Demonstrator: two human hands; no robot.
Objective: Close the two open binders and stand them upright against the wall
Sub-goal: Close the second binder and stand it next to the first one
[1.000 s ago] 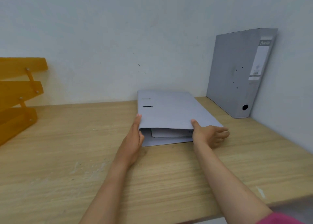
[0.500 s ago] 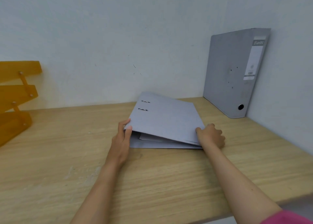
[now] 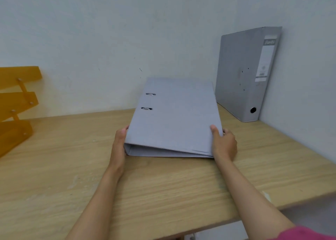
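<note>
Counted: two grey cardboard lever-arch binders, one orange plastic tiered letter tray, one light wooden desk, two bare hands.

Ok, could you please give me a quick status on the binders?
Both hands, left and right, grip second binder, closed, far end raised. First binder upright at wall. Nothing in the way.

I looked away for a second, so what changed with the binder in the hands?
The flat binder has been closed, gripped by the left hand and right hand, and its far end tipped up off the desk. The upright binder stayed against the wall.
</note>
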